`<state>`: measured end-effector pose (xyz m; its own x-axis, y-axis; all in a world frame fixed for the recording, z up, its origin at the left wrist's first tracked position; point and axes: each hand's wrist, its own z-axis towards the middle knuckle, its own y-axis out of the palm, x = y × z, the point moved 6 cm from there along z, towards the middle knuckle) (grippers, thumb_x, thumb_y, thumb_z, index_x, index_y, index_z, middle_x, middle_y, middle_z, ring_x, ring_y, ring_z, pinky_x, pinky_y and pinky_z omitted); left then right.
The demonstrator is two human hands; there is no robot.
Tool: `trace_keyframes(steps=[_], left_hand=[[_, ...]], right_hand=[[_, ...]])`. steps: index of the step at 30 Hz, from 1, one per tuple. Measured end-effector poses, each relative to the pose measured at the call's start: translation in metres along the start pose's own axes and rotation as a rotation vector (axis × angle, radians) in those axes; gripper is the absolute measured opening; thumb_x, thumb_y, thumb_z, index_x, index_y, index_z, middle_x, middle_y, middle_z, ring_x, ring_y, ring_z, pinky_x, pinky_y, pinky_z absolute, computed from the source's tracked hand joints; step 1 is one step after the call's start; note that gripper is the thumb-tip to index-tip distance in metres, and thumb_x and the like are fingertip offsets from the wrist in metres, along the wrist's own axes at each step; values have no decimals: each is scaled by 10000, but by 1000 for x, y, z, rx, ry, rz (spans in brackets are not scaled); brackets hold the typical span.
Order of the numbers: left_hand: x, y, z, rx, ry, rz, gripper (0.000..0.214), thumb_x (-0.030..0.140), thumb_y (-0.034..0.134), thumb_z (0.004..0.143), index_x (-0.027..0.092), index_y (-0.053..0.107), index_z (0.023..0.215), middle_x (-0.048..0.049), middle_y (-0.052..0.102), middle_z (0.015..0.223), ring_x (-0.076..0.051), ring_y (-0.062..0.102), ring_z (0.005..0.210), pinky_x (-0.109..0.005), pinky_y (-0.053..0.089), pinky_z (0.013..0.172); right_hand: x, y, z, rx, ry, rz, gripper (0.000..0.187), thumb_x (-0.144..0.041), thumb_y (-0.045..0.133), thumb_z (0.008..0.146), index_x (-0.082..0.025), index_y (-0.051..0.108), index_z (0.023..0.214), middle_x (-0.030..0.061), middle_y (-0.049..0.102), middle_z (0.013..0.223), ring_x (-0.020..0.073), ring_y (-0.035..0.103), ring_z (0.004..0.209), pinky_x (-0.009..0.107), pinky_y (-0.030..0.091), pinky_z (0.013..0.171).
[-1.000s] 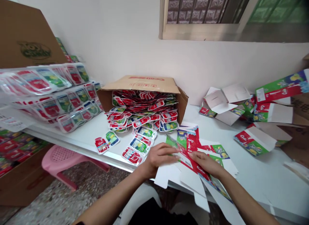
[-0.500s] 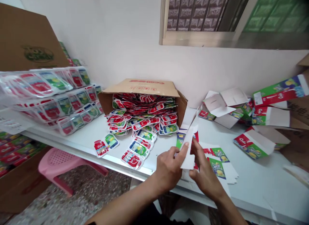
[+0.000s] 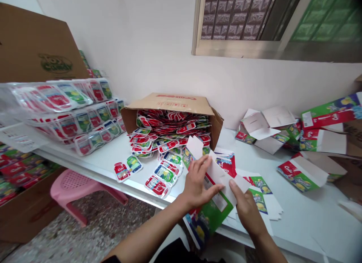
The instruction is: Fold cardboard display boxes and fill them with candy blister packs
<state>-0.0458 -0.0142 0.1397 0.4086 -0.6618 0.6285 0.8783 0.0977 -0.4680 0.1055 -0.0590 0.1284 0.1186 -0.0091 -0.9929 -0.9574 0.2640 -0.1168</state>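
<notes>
A printed carton (image 3: pixel 210 214), green, red and blue with white flaps, is tilted between my hands at the table's front edge. My left hand (image 3: pixel 198 185) lies across its upper part, the thumb stretched over the white flap and the fingers at its far side. My right hand (image 3: pixel 249 206) pinches the carton's right edge, thumb on the white inner face and fingers hidden behind it. Just right of my right hand lies a stack of flat printed cartons (image 3: pixel 264 197). Left of the carton, several jar-shaped candy packets (image 3: pixel 157 185) lie in an overlapping row.
An open brown box (image 3: pixel 181 101) on its side spills packets. Bagged packets (image 3: pixel 85 121) are stacked at left before a larger box (image 3: pixel 36 44). Half-folded cartons (image 3: pixel 299 170) pile up at right. A pink stool (image 3: pixel 73 187) stands below the table edge (image 3: pixel 96 168).
The carton, edge-on before, has swung round so its printed side shows and its lower end hangs past the table edge. My left hand's fingers have spread over it.
</notes>
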Motion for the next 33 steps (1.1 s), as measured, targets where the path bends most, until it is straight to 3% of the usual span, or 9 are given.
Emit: trace_keyframes(steps=[3, 8, 11, 14, 16, 21, 27, 33], left_hand=[[0, 1, 2, 26, -26, -60, 677, 412, 720, 735, 254, 435, 1329, -110, 486, 1271, -280, 460, 1192, -462, 400, 1000], [-10, 2, -11, 196, -264, -167, 518, 248, 696, 764, 248, 510, 1247, -57, 558, 1066, -183, 560, 909, -337, 488, 820], [-15, 5, -17, 242, -377, -223, 374, 234, 708, 738, 217, 595, 1094, -33, 576, 966, -156, 561, 811, -306, 484, 770], [-19, 6, -22, 262, -470, -297, 363, 274, 714, 735, 205, 586, 1067, -19, 575, 904, -138, 557, 757, -277, 484, 720], [-19, 6, -26, 265, -476, -306, 350, 291, 701, 753, 204, 578, 1069, -17, 572, 895, -136, 558, 754, -271, 481, 708], [-7, 2, -29, 264, -323, -188, 255, 256, 640, 815, 207, 593, 1061, -28, 565, 947, -142, 562, 780, -305, 475, 755], [-4, 4, -32, 263, -362, -179, 291, 290, 631, 827, 225, 572, 1104, -43, 556, 997, -165, 555, 820, -333, 481, 775], [-1, 15, -32, 191, -494, -82, 845, 459, 828, 543, 200, 446, 1250, -98, 471, 1146, -291, 492, 1088, -477, 428, 951]], right_hand=[[4, -6, -2, 70, 97, 0, 569, -624, 533, 780, -144, 680, 1048, 110, 717, 1013, 290, 632, 1022, 365, 473, 924], [8, -5, -7, 52, 218, 119, 664, -686, 481, 772, -117, 661, 1062, 128, 732, 913, 301, 685, 863, 326, 546, 624], [6, -3, -10, 73, 233, 92, 681, -699, 487, 764, -101, 668, 1035, 129, 737, 867, 296, 688, 831, 300, 531, 571], [4, -3, -11, 72, 225, 109, 680, -696, 484, 771, -100, 666, 1045, 122, 738, 877, 291, 689, 837, 293, 531, 573], [7, -4, -11, 73, 255, 154, 673, -688, 480, 780, -106, 661, 1066, 116, 739, 882, 290, 692, 836, 297, 537, 579], [19, -6, -11, 51, 298, 208, 674, -685, 478, 780, -102, 672, 1056, 128, 740, 842, 314, 699, 788, 346, 555, 589], [26, -10, -9, 73, 250, 100, 673, -696, 445, 794, -100, 694, 983, 138, 739, 850, 321, 694, 823, 360, 559, 627], [8, -5, -13, 144, 22, -15, 636, -665, 428, 827, -124, 681, 1044, 124, 720, 988, 307, 598, 1088, 387, 482, 918]])
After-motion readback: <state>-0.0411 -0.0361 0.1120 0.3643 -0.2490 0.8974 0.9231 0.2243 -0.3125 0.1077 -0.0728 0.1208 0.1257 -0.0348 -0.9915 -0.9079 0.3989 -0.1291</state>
